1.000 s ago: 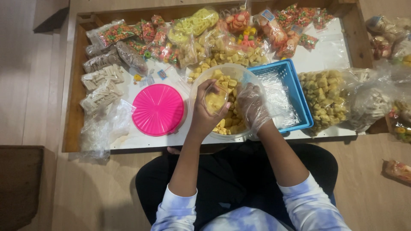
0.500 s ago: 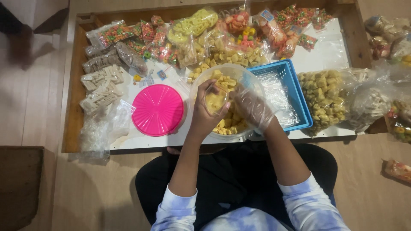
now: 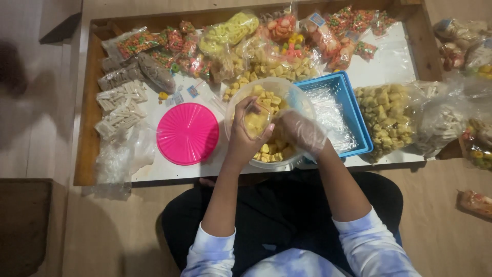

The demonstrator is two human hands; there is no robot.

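Note:
My left hand (image 3: pixel 245 136) grips a small clear bag of yellow snack pieces (image 3: pixel 257 120) above a clear round bowl (image 3: pixel 233 105) holding more of the same yellow pieces. My right hand (image 3: pixel 302 132), inside a thin clear plastic glove, rests over the bowl's right side, fingers curled toward the bag; whether it pinches pieces is hidden. Both forearms reach forward from my lap, sleeves pale tie-dye.
A pink round lid (image 3: pixel 187 133) lies left of the bowl. A blue plastic basket (image 3: pixel 353 113) lined with clear film sits right. Several bags of coloured snacks (image 3: pixel 266 41) crowd the back of the low wooden-edged table (image 3: pixel 84 154). A large bag of yellow pieces (image 3: pixel 385 118) lies far right.
The small bag has stayed in my left hand over the bowl. My gloved right hand has shifted slightly closer to it. A blurred shape at far left has moved.

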